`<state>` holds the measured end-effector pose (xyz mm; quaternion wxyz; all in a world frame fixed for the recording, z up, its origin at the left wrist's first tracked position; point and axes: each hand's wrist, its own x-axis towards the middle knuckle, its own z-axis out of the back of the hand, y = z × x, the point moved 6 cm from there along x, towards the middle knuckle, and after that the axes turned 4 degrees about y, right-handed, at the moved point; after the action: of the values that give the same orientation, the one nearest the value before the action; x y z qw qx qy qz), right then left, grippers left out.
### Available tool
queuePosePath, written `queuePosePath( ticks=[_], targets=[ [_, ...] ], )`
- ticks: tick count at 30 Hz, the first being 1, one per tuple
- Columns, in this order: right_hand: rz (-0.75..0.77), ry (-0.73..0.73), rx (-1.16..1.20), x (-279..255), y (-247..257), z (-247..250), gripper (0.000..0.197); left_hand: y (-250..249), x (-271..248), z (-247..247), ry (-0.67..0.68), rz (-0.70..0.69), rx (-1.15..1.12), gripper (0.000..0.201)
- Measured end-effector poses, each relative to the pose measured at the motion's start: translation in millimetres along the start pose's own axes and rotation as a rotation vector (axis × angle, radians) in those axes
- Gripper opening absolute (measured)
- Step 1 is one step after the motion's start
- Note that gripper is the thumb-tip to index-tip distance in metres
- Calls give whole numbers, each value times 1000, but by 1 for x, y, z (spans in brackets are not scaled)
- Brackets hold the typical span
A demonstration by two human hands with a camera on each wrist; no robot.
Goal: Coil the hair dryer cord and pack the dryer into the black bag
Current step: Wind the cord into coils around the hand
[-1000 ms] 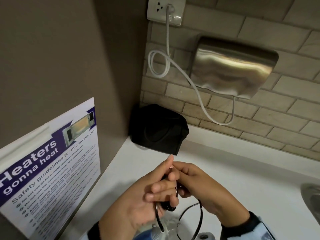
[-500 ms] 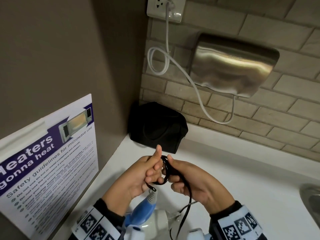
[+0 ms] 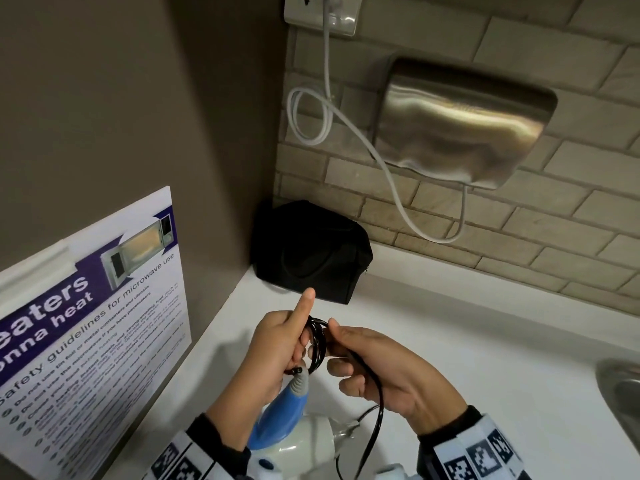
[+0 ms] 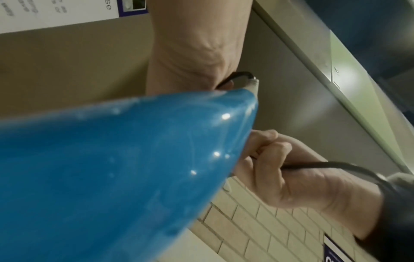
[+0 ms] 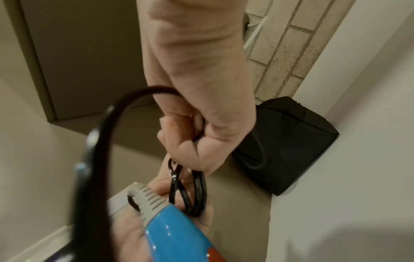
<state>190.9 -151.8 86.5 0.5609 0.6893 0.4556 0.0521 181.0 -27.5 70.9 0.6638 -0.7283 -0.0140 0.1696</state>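
The hair dryer has a blue handle and a white body, and sits low between my wrists over the white counter. My left hand holds several small loops of the black cord near the handle's grey strain relief, with its thumb sticking up. My right hand grips the cord just right of the loops, and the rest of the cord hangs down from it. The black bag stands in the counter's back corner, beyond both hands; whether it is zipped I cannot see.
A steel hand dryer hangs on the brick wall, its white cable running to a wall socket. A microwave safety poster leans at the left. A sink edge shows at far right.
Both hands have drawn back from the bag toward me. More black loops have gathered in my left hand, and its thumb has straightened upward. The blue handle has come into view.
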Motion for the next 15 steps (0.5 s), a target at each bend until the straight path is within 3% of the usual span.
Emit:
queuePosePath(
  ticks=[3,6,9,12,15],
  targets=[
    [9,45,-74,0,1,-6,32,-3,3,3,-90,-58,-8,64],
    [21,52,-89,0,2,-10,32,2,4,2,-35,-11,-68,63],
    [31,10,-34,1,2,-8,31,10,0,-7,209,127,-253,58],
    [40,-73,24,3,5,-2,35,5,-13,-22,521,248,-594,49],
    [26,-140,74,5,6,4,42,-2,-24,-28,652,244,-786,40]
  ],
)
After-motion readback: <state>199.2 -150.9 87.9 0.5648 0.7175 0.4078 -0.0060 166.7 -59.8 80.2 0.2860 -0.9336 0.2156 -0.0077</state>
